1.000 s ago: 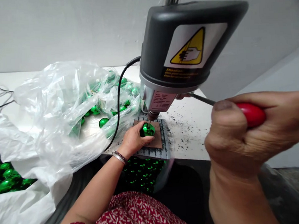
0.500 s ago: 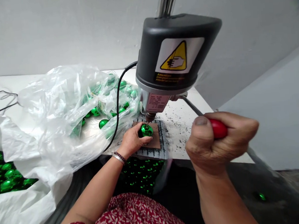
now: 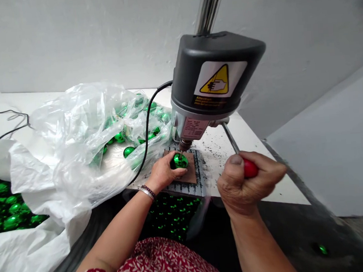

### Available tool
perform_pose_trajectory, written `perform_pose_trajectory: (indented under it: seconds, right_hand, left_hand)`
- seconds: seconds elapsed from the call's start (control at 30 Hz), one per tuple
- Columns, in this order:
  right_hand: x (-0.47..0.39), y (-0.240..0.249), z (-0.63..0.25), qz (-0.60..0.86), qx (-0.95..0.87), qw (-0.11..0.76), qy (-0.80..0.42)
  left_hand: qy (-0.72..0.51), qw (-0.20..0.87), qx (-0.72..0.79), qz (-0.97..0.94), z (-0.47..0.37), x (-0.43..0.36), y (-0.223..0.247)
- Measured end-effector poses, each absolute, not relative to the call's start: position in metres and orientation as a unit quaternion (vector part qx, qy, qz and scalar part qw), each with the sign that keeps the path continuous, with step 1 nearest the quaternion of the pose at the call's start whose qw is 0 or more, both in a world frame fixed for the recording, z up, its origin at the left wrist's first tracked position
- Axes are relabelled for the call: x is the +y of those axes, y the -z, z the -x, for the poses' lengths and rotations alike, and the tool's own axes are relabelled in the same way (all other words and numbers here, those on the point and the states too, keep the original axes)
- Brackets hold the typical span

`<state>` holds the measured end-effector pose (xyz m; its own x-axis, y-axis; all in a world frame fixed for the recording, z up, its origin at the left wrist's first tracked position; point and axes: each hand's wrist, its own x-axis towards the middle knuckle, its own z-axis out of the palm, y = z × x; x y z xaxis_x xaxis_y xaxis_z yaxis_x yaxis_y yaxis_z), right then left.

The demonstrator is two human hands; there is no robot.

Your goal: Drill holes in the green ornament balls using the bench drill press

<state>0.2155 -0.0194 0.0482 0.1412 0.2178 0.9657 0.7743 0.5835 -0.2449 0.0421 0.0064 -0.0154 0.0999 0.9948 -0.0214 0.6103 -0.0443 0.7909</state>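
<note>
My left hand [image 3: 163,171] grips a shiny green bauble [image 3: 181,161] between thumb and fingers. The bauble rests on a brown board [image 3: 189,176] right under the chuck of a drill press [image 3: 217,79]; the bit meets its top, though I cannot tell how deep. My right hand [image 3: 248,181] is closed around the red knob [image 3: 250,168] of the press's feed lever [image 3: 230,137], to the right of the machine. A grey ridged base [image 3: 200,186] lies beneath the board.
Dark shavings are scattered over the white table [image 3: 284,187]. Left of the press, a clear plastic bag [image 3: 83,118] holds several green baubles, with a black cable [image 3: 146,142] in front. A white sack [image 3: 40,245] at left holds more baubles. One loose bauble [image 3: 323,249] lies on the floor.
My right hand has pulled the lever knob down and to the left. The drill head sits lower in view, partly from camera shift. My left hand keeps its hold on the bauble.
</note>
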Motion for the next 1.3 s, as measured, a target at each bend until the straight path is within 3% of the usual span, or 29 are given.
perform_pose_trajectory:
  seconds: [0.2, 0.4, 0.73, 1.3]
  right_hand:
    - [-0.002, -0.093, -0.217, 0.432, -0.588, 0.649, 0.218]
    - [0.014, -0.138, -0.218, 0.518, -0.569, 0.632, 0.090]
    - [0.008, -0.144, -0.213, 0.534, -0.551, 0.640, 0.055]
    - [0.010, -0.143, -0.215, 0.513, -0.561, 0.647, 0.050]
  left_hand:
    - [-0.297, 0.340, 0.606, -0.655, -0.043, 0.006, 0.015]
    - [-0.337, 0.355, 0.581, -0.651, -0.033, -0.015, 0.013]
    - [-0.297, 0.398, 0.469, -0.730, -0.011, -0.064, 0.004]
    - [-0.281, 0.471, 0.464, -0.695, 0.004, -0.095, -0.015]
